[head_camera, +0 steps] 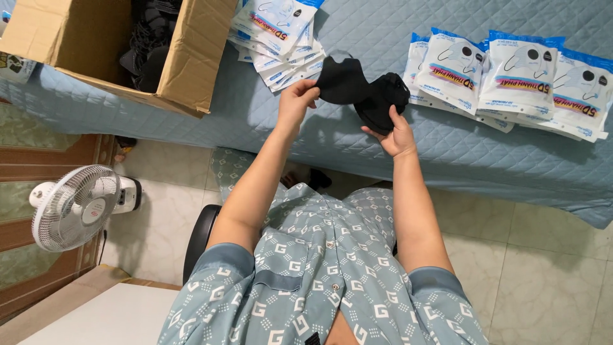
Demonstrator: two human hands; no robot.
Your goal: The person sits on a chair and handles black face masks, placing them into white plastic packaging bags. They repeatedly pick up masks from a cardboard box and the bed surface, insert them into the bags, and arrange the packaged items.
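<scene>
Both hands, left hand (295, 102) and right hand (397, 134), pinch a stack of black masks (364, 92) over the bed (357, 140); this loose grip could let some masks slide off.

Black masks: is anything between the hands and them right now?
Nothing visible. The left hand pinches one edge of the black masks and the right hand grips the bunch from below, above the blue quilted cover.

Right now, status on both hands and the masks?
Left hand pinching one black mask. Right hand gripping the black mask stack. Packaged masks on the bed, nothing in between.
</scene>
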